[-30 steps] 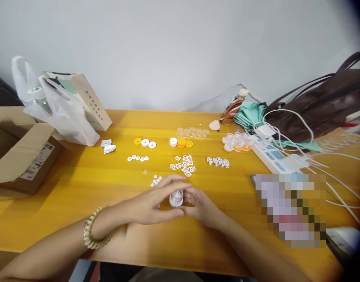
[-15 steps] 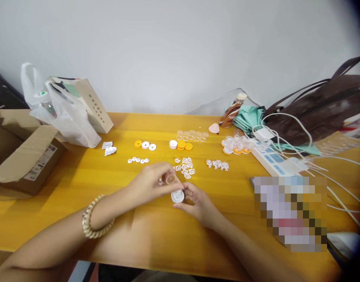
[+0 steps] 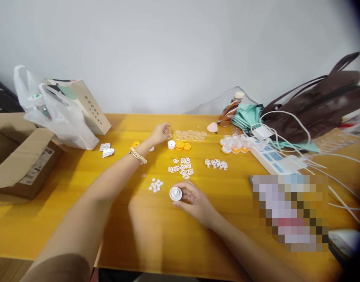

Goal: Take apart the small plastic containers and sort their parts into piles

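Note:
My right hand is closed round the edge of a white round plastic part with a raised centre, just above the table. My left hand reaches far forward, its fingers closed on a small clear plastic cup. That cup is at the left end of two rows of similar clear cups. Nearer me lie a white round piece, yellow round pieces, white spoked pieces and small white discs. My left forearm partly hides other round pieces.
On the left are a cardboard box, a plastic bag and two foil packets. More white pieces and capped round items lie right, near a bottle, a power strip, cables and a brown bag.
My left hand has moved forward and left, from beside the white round part to the rows of clear cups. The right hand stays almost in place, still holding the white part.

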`<state>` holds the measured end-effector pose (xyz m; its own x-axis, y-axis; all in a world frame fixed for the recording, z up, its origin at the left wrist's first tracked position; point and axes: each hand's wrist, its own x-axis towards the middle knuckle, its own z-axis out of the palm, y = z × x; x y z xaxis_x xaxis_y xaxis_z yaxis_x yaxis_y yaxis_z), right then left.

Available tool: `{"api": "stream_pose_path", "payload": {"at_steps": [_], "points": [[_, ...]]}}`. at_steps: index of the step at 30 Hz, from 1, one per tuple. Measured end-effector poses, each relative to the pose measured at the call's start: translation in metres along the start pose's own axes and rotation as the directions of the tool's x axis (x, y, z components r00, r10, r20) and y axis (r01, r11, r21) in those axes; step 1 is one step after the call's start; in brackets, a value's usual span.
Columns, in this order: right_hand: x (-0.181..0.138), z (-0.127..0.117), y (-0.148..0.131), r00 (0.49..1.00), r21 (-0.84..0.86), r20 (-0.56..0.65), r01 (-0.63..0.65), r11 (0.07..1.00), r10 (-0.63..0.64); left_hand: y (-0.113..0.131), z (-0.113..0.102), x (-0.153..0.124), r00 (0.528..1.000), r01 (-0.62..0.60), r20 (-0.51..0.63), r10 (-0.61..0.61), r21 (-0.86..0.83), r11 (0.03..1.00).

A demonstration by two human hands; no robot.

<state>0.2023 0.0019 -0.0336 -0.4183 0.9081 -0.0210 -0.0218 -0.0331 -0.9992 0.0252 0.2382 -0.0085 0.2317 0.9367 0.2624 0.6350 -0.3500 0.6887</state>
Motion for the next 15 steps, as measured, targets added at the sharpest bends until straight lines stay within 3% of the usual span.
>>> {"api": "stream_pose_path", "payload": {"at_steps": [5,9,13,15], "points": [[0.0,0.0,0.002,1.0,0.001,-0.001,0.013,1.0,-0.013,-0.006,0.012,0.007,0.999,0.039,0.016,-0.039,-0.003,0.999],[0.002,-0.002,0.002,1.0,-0.001,-0.005,0.01,1.0,-0.01,-0.001,0.008,0.003,0.999,0.027,-0.029,-0.026,0.01,1.0],[0.004,-0.004,0.003,1.0,0.017,-0.008,-0.005,1.0,0.006,0.014,-0.012,-0.03,0.994,-0.019,-0.111,0.023,0.032,0.999],[0.004,-0.004,0.004,1.0,0.042,-0.013,-0.013,0.999,0.014,0.028,-0.026,-0.063,0.984,-0.125,-0.121,0.128,0.034,0.992]]}}
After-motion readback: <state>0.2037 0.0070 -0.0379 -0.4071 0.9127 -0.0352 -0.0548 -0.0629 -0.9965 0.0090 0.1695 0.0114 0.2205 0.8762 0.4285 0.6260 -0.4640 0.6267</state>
